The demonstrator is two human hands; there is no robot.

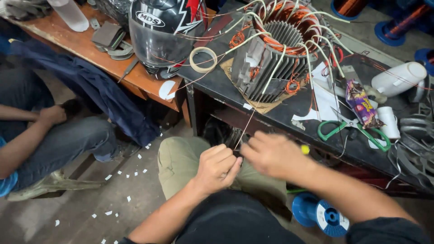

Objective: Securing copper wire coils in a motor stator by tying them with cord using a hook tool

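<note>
left hand (pixel 218 163): closed to a loose fist just below the front edge of the bench, thumb and fingers pinched on a thin sleeved lead (pixel 251 116)
right hand (pixel 271 153): blurred, curled round near the same lead, touching or almost touching the left; a small yellow bit (pixel 305 149) shows at its far side, cannot tell what it is or if it is gripped
lead: runs taut from the hands up over the front edge to the motor stator (pixel 275 54)
stator: grey finned body on a brown card, middle of the dark bench (pixel 217 83), copper windings already in the slots, about 10 white-sleeved leads sticking out loose
progress: judged mid-way; coils look wound and sleeved, lead ends not yet tied or joined, 1 lead in hand, the rest untouched
tape roll (pixel 203 59): near left edge of the bench, beside the stator
scissors (pixel 355 129): green handles, near front edge, right of stator
snack wrapper (pixel 360 104): purple, just behind the scissors
helmet (pixel 165 31): on the wooden table to the left
blue spool (pixel 322 216): on the floor under the right arm
other person (pixel 49 135): seated at left, hands apart from the work
</note>
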